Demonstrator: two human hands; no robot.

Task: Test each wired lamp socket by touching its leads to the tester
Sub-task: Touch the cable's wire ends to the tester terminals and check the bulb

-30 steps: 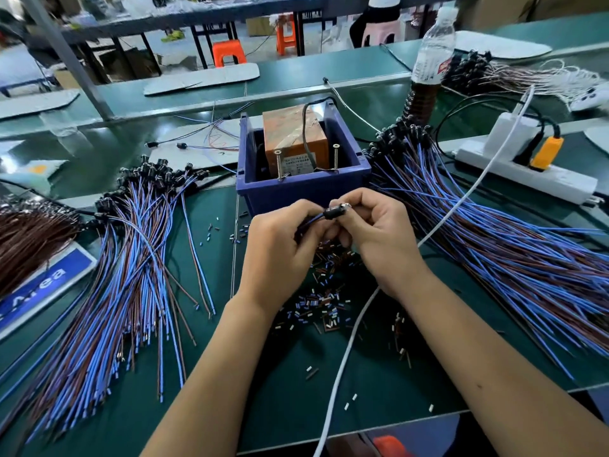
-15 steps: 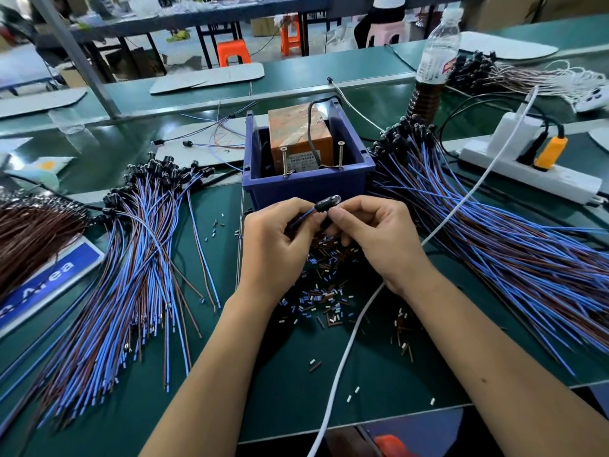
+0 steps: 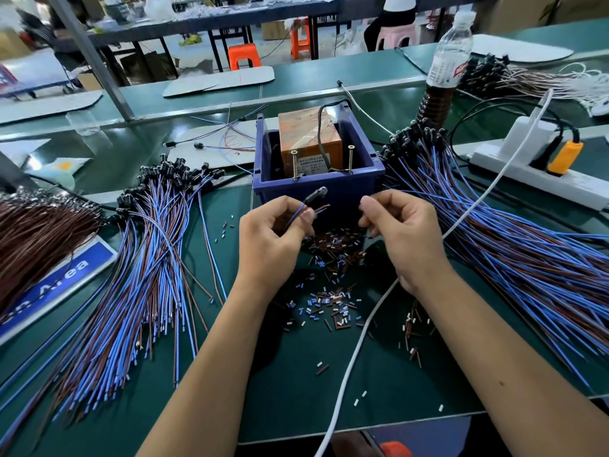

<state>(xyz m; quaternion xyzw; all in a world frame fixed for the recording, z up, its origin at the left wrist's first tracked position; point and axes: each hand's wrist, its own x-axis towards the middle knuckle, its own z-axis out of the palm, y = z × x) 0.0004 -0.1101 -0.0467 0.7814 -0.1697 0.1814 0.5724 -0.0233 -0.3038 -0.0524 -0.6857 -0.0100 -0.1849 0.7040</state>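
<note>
1. The left hand (image 3: pixel 273 239) pinches a small black lamp socket with blue and brown leads (image 3: pixel 315 195) between thumb and fingers; the socket's black head sticks up past the fingertips and tilts toward the upper right.
2. The right hand (image 3: pixel 400 230) is just beside it, apart from the socket, fingers curled inward with thumb and forefinger close together; I cannot tell whether anything is gripped between them.
3. Both hands hover just in front of the near wall of the dark blue plastic bin (image 3: pixel 342 188), and the socket shows against that wall.
4. Inside the bin sits the orange box-shaped tester (image 3: pixel 308 140), with two upright metal screws (image 3: pixel 350 158) at its front edge, just behind the bin's near wall.
5. To the left of the bin lies a fanned pile of blue and brown wired sockets (image 3: pixel 155 255); to the right of it a larger pile of the same kind (image 3: pixel 514 245) spreads out.
6. In front of the bin, below the hands, small cut bits of wire insulation (image 3: pixel 329 301) are scattered on the green bench mat (image 3: pixel 290 390).
7. A white cable (image 3: pixel 354 351) runs from the right of the bin across the mat, passing under the right wrist.
</note>
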